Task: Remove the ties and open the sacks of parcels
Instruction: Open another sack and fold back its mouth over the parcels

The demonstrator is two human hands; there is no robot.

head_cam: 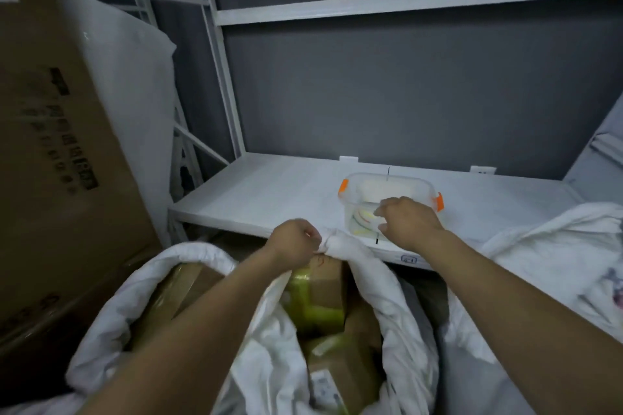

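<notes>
A white sack (387, 283) stands open in front of me, its rim rolled down. Inside lie brown cardboard parcels (328, 293), some with yellow-green tape. My left hand (293, 241) grips the far edge of the rolled rim. Above a clear plastic tub (387, 180) with orange latches, my right hand (409, 221) has its fingers curled, pinching a thin black tie (377, 239). The tie's ends show above and below the hand. Coloured ties lie in the tub.
The tub stands on a low white shelf (269, 192) of a metal rack against a grey wall. A tall cardboard box (50, 145) leans at the left. Another white sack (556, 246) lies at the right, against the shelf.
</notes>
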